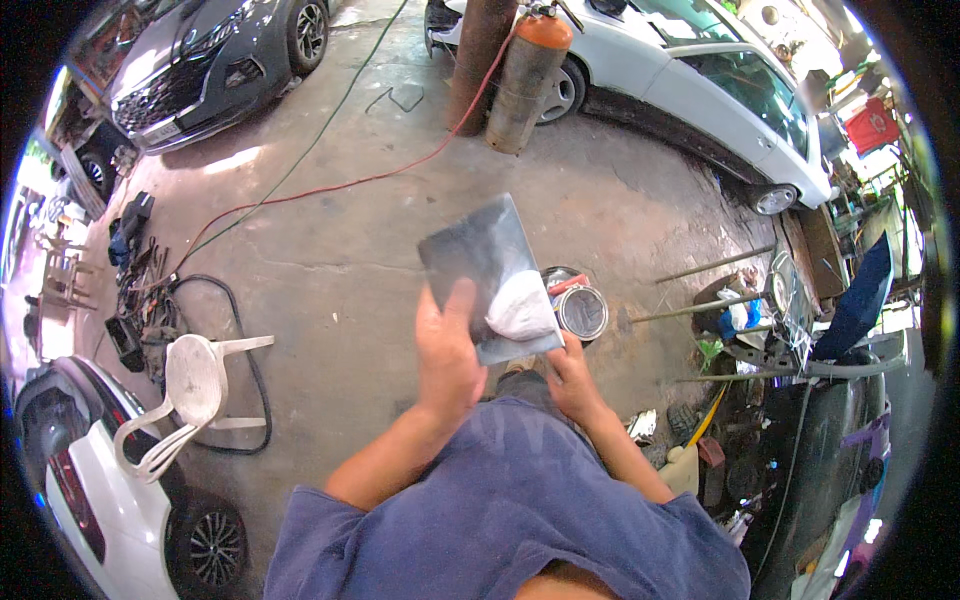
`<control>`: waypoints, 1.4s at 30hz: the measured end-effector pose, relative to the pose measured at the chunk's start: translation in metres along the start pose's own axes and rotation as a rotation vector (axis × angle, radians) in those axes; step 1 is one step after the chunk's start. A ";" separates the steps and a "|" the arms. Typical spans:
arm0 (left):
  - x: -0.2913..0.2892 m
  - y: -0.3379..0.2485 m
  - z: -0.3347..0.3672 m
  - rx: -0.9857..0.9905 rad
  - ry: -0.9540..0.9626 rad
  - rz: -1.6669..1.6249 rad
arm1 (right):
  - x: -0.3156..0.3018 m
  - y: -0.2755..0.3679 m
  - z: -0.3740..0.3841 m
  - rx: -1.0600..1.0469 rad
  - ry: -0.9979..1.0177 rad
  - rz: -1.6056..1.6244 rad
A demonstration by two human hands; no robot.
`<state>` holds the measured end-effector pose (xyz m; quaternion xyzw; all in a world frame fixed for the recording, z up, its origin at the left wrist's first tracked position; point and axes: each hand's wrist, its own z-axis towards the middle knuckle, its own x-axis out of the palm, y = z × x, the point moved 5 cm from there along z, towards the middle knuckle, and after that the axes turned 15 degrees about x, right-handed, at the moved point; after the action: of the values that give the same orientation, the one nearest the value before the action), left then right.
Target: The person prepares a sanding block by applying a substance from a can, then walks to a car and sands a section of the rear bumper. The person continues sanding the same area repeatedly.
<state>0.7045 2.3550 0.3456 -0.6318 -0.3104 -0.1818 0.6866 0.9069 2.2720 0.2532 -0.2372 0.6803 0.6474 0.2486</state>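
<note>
In front of my body a flat, dark grey rectangular plate (475, 250) is held tilted. A smooth mound of white paste (524, 306) sits on its lower right part, with pale smears over the rest of the surface. My left hand (450, 350) is closed on the plate's left edge, thumb lying across the top face and the other fingers mostly hidden beneath. At the lower right corner, my right hand (572, 378) is closed on the plate, its thumb near the edge. Whether that hand also holds something under the plate is hidden.
Open cans (582, 312) stand on the concrete floor just right of the plate. A white plastic chair (195, 385) lies tipped at left, beside a black hose and cables. Red and green hoses (345, 185) cross the floor toward a gas cylinder (527, 85). Cars (690, 75) stand around.
</note>
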 end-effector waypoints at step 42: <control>-0.021 0.013 0.045 -0.053 0.268 0.260 | -0.058 0.059 0.019 0.532 0.423 0.817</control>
<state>0.6886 2.3974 0.3224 -0.6546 -0.1271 -0.1821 0.7226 0.9137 2.2938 0.3352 -0.0069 0.8932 0.4346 -0.1149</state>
